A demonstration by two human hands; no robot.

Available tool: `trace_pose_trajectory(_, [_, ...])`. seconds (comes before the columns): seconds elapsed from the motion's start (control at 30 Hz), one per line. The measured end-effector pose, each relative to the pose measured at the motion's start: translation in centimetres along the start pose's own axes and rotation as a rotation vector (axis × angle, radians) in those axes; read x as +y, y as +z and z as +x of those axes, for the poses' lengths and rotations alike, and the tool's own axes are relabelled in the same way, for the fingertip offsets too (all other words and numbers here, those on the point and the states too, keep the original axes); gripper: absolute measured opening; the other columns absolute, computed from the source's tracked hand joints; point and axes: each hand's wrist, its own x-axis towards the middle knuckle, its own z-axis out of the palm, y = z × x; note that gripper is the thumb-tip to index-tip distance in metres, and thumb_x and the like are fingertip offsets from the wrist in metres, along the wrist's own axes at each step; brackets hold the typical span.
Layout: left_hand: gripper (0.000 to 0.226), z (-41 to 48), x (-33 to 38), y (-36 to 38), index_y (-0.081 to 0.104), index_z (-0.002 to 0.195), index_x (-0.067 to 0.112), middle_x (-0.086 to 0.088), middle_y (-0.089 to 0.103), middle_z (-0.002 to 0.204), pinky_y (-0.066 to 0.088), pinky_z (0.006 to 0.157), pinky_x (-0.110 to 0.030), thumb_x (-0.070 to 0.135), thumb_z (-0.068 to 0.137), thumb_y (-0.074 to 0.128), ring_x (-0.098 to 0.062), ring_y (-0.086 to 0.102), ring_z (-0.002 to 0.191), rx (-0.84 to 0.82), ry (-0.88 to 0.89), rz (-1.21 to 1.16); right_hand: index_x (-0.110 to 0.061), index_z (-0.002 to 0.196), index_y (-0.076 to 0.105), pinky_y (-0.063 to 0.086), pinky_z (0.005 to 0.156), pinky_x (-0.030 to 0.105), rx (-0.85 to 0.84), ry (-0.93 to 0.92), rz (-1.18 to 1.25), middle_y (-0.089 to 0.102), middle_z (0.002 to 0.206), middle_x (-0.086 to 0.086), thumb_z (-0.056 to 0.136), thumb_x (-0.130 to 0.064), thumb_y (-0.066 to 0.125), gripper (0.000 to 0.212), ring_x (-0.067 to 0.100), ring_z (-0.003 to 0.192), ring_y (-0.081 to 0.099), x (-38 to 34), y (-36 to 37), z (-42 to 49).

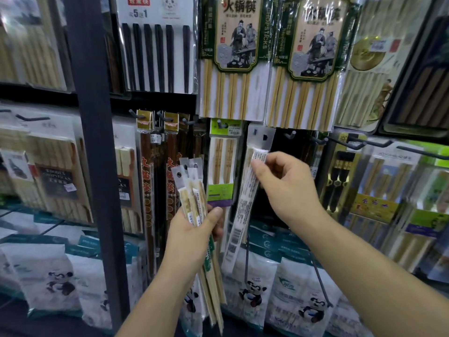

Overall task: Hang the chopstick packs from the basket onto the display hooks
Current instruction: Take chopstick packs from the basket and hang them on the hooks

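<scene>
My left hand grips a bundle of several slim chopstick packs, their grey hang tabs fanned upward and the bamboo sticks trailing below my wrist. My right hand pinches one chopstick pack near its top, printed label side facing me. That pack's grey hang tab sits against the display at a small black hook; I cannot tell whether the hook passes through the hole. A bare hook sticks out just to the right. No basket is in view.
Hanging chopstick packs fill the display: green-labelled bamboo sets above, dark red-lettered packs at left, a green-topped pack between my hands. Long black hooks jut out at right. Panda-printed bags stand below. A dark upright post divides the shelving.
</scene>
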Motion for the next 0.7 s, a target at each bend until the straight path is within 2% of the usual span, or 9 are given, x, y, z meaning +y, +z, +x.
trace_pose_trajectory(0.1, [0.015, -0.2, 0.2, 0.3, 0.071, 0.081, 0.029, 0.0, 0.063, 0.062, 0.057, 0.058, -0.032, 0.029, 0.096, 0.07, -0.016, 0.061, 0.055, -0.049, 0.002, 0.036, -0.014, 0.081, 0.068, 0.041, 0.057, 0.012, 0.008, -0.003, 0.005, 0.055, 0.064, -0.01, 0.099, -0.029, 0.065, 0.024, 0.001, 0.059, 0.048, -0.2, -0.1, 0.8])
trace_pose_trajectory(0.2, [0.011, -0.6, 0.6, 0.8, 0.073, 0.081, 0.038, 0.0, 0.06, 0.062, 0.054, 0.057, -0.034, 0.047, 0.087, 0.069, -0.016, 0.057, 0.054, -0.101, -0.026, -0.054, -0.011, 0.078, 0.067, 0.039, 0.053, 0.014, -0.003, 0.031, 0.003, 0.052, 0.061, -0.006, 0.1, -0.032, 0.063, 0.03, 0.004, 0.056, 0.045, -0.4, 0.0, 1.3])
trace_pose_trajectory(0.5, [0.019, -0.7, 1.0, 0.9, 0.074, 0.078, 0.033, -0.005, 0.06, 0.068, 0.053, 0.056, -0.034, 0.048, 0.088, 0.067, -0.018, 0.056, 0.056, -0.151, -0.02, -0.148, -0.003, 0.079, 0.065, 0.033, 0.044, 0.012, -0.033, 0.114, 0.041, 0.05, 0.059, 0.001, 0.101, -0.034, 0.061, 0.038, 0.002, 0.042, 0.038, -0.2, 0.4, 1.4])
trace_pose_trajectory(0.63, [0.016, -0.7, 1.0, 0.8, 0.074, 0.08, 0.036, -0.004, 0.061, 0.069, 0.052, 0.056, -0.037, 0.046, 0.09, 0.066, -0.017, 0.056, 0.056, -0.166, -0.015, -0.128, -0.002, 0.079, 0.064, 0.034, 0.045, 0.013, -0.004, 0.136, 0.093, 0.047, 0.055, -0.004, 0.101, -0.033, 0.061, 0.038, 0.004, 0.043, 0.038, -0.4, 0.4, 1.6])
trace_pose_trajectory(0.7, [0.016, -0.7, 1.0, 0.8, 0.074, 0.081, 0.037, -0.004, 0.061, 0.069, 0.052, 0.057, -0.036, 0.045, 0.091, 0.065, -0.017, 0.056, 0.056, -0.168, -0.008, -0.113, 0.0, 0.081, 0.064, 0.036, 0.048, 0.016, -0.005, 0.121, 0.105, 0.049, 0.058, -0.001, 0.101, -0.032, 0.061, 0.038, 0.007, 0.047, 0.041, -0.6, 0.5, 1.7])
